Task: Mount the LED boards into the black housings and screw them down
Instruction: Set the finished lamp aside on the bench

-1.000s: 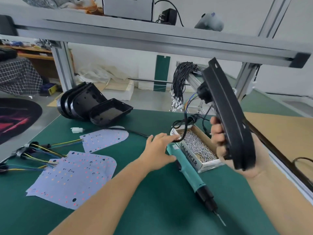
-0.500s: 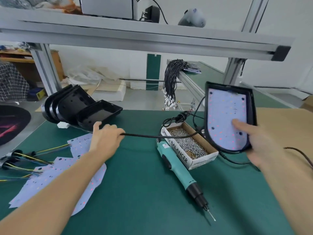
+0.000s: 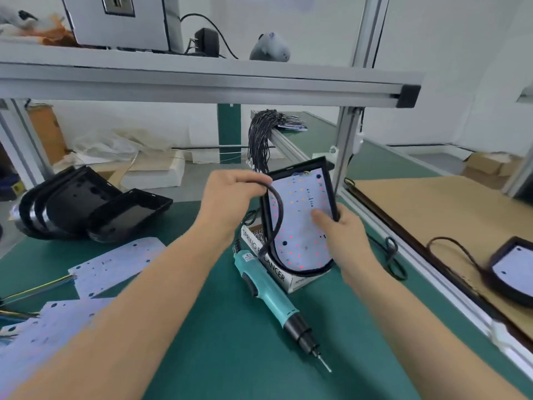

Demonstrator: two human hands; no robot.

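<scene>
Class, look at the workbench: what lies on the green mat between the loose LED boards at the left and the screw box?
In the head view, the teal electric screwdriver lies there, right beside the screw box; toward the loose LED boards the green mat is bare.

Bright, even light; edges warped

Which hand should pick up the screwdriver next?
Left, probably. The left hand holds only the black cable and is nearer the screwdriver on the mat. The right hand is gripping the housing, thumb on the board.
</scene>
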